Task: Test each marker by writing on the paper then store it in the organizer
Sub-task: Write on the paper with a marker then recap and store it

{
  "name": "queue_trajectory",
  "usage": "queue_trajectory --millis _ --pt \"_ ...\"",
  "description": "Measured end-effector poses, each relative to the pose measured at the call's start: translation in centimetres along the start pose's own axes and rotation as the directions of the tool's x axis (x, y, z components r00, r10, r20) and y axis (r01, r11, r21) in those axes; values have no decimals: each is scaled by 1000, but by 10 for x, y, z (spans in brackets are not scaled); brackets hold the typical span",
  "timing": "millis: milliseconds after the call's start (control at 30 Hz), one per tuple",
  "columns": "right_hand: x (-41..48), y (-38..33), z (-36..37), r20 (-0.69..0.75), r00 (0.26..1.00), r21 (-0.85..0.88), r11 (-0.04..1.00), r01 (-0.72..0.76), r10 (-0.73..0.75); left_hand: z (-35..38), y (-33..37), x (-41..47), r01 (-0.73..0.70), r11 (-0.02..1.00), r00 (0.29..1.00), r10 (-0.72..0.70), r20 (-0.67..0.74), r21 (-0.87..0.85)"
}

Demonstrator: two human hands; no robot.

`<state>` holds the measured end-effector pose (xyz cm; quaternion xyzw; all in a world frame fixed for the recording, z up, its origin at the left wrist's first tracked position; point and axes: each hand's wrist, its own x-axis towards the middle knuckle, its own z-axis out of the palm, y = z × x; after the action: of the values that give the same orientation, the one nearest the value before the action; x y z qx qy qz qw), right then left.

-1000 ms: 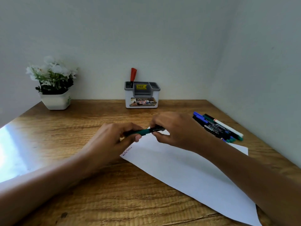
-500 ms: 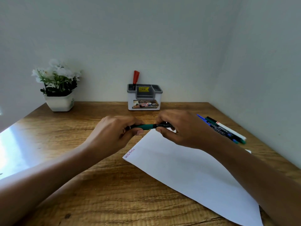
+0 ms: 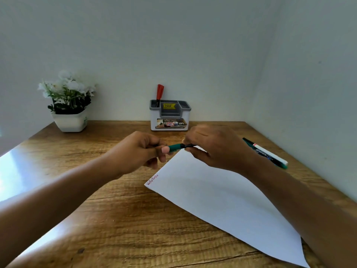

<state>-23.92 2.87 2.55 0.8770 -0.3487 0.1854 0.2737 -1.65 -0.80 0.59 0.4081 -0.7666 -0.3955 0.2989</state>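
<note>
We see tabletop [image 3: 119,219]: wood grain, lightly rough look, sheen toward left edge where light glares. Paper [image 3: 212,190]: matt white, smooth. We read green marker [image 3: 176,147] as smooth plastic, slight gloss. Organizer [image 3: 154,122] at far edge: white and grey plastic, glossy printed label. Pot [image 3: 69,123] near far-left corner: smooth white, faint shine. Wall [image 3: 173,45]: matt.

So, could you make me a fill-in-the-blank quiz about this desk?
The left hand and right hand grip a slim green marker by both ____.
The red marker stands in the grey-and-white plastic organizer's ____ compartment.
The scribble on the white paper sheet is ____.
Missing: ends, left, red.
</note>
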Motion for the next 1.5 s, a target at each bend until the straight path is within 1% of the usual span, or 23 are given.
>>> queue_trajectory --millis 100,167,233,300,367,400,467,500,533,600,633,700,733,767,833,900,1000,1067,1133,1200,1300,1367,1500 --pt "-13 23 -19 -183 970 -14 986 -166 161 -37 -13 -2 115 958 991 -128 -32 -261" --pt "-19 33 -27 -212 942 81 965 -250 262 -56 -17 -5 88 934 996 -94 -2 -347" --pt "-15 23 -21 -98 956 182 949 -257 278 -51 -17 -4 44 961 997 -27 66 -274" --pt "-9 10 -11 6 956 260 923 -283 292 -37 -14 -4 9 993 996 2 94 -118" --pt "-10 9 -7 93 926 395 840 -373 367 -30 -19 -6 -101 991 990 91 109 88" --pt "-12 12 -9 125 895 507 748 -429 428 -32 -23 -9 -170 956 981 142 132 238" --pt "-14 14 -17 197 823 781 422 -460 533 -37 -25 -14 -268 806 963 208 172 527" --pt "-14 14 -19 231 797 883 223 -413 558 -37 -25 -16 -299 756 954 240 179 582" --pt "-14 14 -20 261 774 939 34 -343 577 -36 -25 -17 -329 747 944 278 178 577" --pt "-12 13 -20 322 742 944 -257 -206 588 -29 -28 -23 -414 736 909 359 210 535" --pt "-11 12 -20 344 751 918 -372 -141 564 -25 -31 -27 -464 698 884 400 241 545" --pt "-9 9 -17 343 786 852 -523 -30 514 -22 -36 -38 -549 620 832 470 294 561" --pt "-7 7 -15 337 787 850 -527 -19 516 -20 -36 -44 -577 594 812 491 315 561" --pt "-6 6 -13 330 777 875 -483 -38 536 -18 -36 -47 -603 572 792 516 328 556" --pt "-4 1 -7 301 755 938 -324 -124 583 -15 -36 -49 -638 536 760 552 342 553" --pt "0 -7 3 328 721 944 -228 -237 610 -12 -36 -46 -649 522 751 556 355 554" --pt "9 -22 17 451 696 884 -175 -433 559 -11 -37 -44 -635 549 767 534 356 543" --pt "18 -30 23 522 712 840 -141 -524 469 -11 -38 -43 -641 542 762 531 370 543" --pt "27 -31 28 568 726 814 -135 -564 388 -12 -38 -42 -656 522 749 537 388 545" --pt "31 -30 35 589 717 796 -115 -594 372 -11 -44 -41 -657 514 747 544 382 552" --pt "28 -33 49 616 691 766 -85 -637 379 -10 -59 -38 -584 517 806 459 374 625" --pt "24 -35 56 626 686 757 -80 -648 370 -10 -65 -36 -576 487 812 435 390 656" --pt "24 -33 59 618 707 764 -52 -643 343 -12 -63 -36 -619 464 778 476 411 634"
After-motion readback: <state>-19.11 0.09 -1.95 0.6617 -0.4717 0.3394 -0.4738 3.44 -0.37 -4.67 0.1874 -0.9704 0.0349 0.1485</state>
